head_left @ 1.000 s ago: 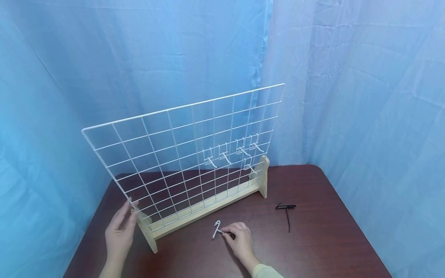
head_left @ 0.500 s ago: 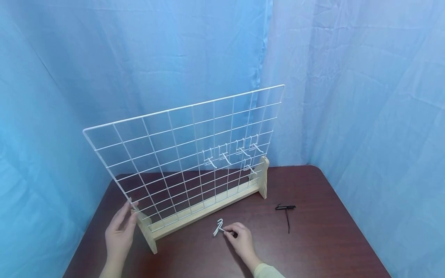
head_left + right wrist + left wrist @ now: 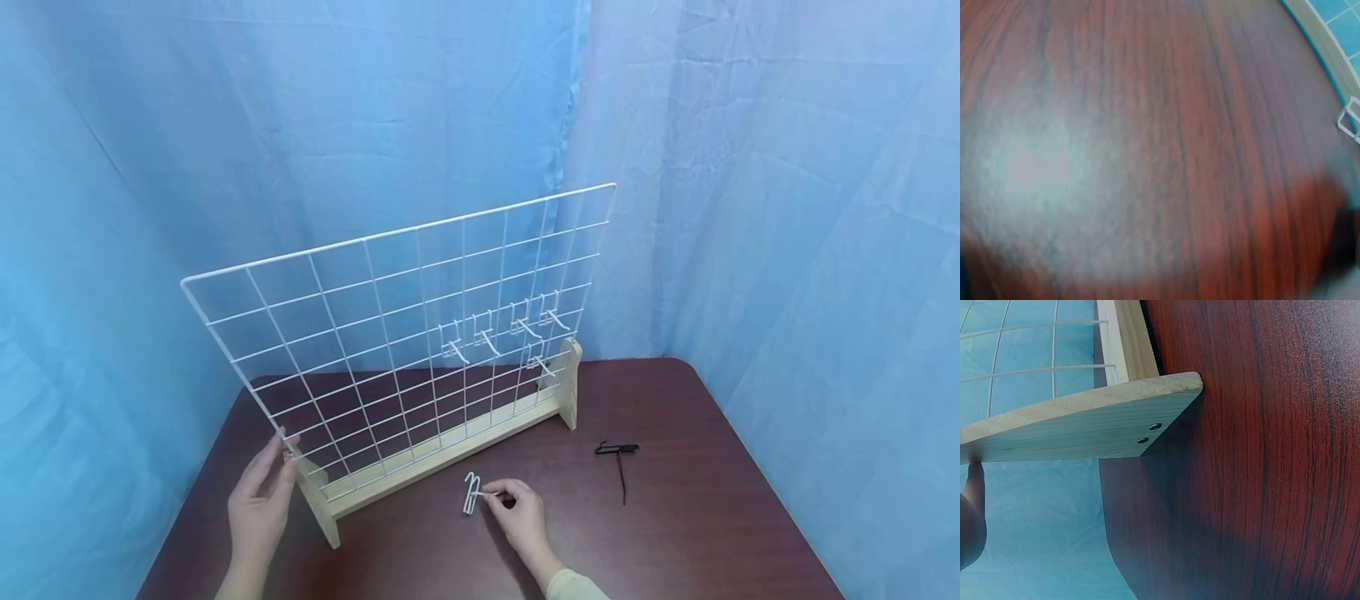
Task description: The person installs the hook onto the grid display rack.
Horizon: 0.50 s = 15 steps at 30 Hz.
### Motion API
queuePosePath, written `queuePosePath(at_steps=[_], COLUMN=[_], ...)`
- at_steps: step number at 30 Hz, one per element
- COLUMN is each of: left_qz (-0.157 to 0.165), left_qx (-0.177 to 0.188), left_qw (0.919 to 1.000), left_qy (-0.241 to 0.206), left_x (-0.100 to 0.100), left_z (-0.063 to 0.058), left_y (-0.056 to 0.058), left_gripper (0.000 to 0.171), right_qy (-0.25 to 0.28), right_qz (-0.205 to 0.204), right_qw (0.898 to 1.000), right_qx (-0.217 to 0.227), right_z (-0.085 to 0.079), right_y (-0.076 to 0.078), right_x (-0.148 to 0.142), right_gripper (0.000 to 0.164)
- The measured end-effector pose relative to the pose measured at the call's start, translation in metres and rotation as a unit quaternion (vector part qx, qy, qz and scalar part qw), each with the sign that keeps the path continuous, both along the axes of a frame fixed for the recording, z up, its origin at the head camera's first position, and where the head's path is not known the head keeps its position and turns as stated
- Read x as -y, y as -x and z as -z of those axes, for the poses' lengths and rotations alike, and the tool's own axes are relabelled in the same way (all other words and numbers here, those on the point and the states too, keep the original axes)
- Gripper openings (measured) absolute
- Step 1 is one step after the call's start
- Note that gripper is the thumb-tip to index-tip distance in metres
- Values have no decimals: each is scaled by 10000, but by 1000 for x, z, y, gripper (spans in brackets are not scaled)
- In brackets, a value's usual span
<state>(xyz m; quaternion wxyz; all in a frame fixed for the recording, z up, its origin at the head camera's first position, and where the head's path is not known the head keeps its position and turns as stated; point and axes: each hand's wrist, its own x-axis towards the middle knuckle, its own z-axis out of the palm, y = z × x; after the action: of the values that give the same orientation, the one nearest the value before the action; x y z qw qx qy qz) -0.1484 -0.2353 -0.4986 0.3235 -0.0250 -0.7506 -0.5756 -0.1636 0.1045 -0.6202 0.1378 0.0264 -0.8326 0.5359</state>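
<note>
A white wire grid panel [image 3: 405, 333] stands tilted in a pale wooden stand [image 3: 450, 454]. My left hand [image 3: 258, 500] holds the top of the stand's left upright [image 3: 1097, 422] between thumb and fingers; in the left wrist view a fingertip touches that wood. Just in front of the stand, my right hand [image 3: 517, 517] pinches the prong of a white wire hook [image 3: 471, 495], its double-hooked end facing left. Part of this hook [image 3: 1351, 119] shows at the right edge of the right wrist view. Several similar white hooks [image 3: 487, 340] hang on the right half of the grid.
On the dark red-brown table [image 3: 697, 525], a black wire hook [image 3: 619, 450] lies right of the stand. Light blue curtains [image 3: 360, 108] surround the table at the back and sides.
The white hook in my right hand has turned, so that both of its wires now show side by side. My right hand shifted slightly right. My left hand keeps its place.
</note>
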Motion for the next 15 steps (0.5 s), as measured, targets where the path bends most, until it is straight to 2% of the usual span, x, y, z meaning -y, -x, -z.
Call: queuePosePath(at_steps=[7,12,15], left_qz=[-52,-78,-86], left_qx=[126,207,210], left_qw=[9999,9998,9997], left_qy=[25,-24,-8], left_x=[6,6,7], left_z=[11,13,13], left_y=[5,5,5], left_gripper=[47,47,47], right_qy=[746,1245,1505], right_qz=[116,128,177], right_qw=[9956,9908,9875], right_qx=[549,517,437], right_z=[-9,-18,-29], right_y=[0,4,6], right_x=[6,9,11], right_gripper=[11,11,11])
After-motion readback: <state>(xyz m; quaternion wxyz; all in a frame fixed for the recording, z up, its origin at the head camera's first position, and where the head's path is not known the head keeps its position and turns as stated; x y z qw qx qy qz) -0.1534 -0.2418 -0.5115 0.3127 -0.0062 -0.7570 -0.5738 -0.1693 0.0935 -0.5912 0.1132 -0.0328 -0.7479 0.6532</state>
